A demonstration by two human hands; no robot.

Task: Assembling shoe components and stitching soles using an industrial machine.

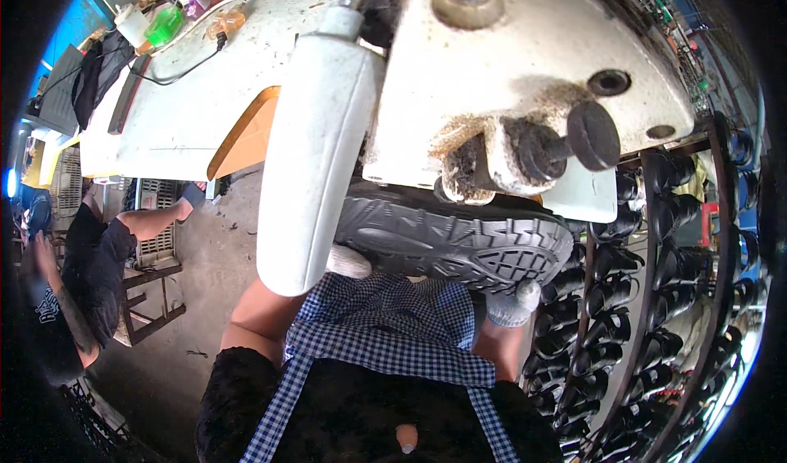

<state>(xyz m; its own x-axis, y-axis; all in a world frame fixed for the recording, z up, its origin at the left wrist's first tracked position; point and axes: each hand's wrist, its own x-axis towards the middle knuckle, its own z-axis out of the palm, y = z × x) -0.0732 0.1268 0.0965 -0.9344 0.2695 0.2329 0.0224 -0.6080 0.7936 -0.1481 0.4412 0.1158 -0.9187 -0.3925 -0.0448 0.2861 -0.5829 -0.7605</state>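
Observation:
A black shoe is tipped so that its ridged rubber sole faces me, below the head of a white machine. My right hand, in a pale knitted glove, grips the shoe's right end, with a fingertip pressed on the edge of the sole. Only part of my gloved left hand shows, closed against the lower edge at the shoe's left end. A long white housing hides the rest of that hand. The shoe's upper is mostly out of sight behind the sole and machine.
Racks of black shoes stand close on my right. A white worktable carries a green container, a cable and bottles. To the left, another person sits near a wooden stool.

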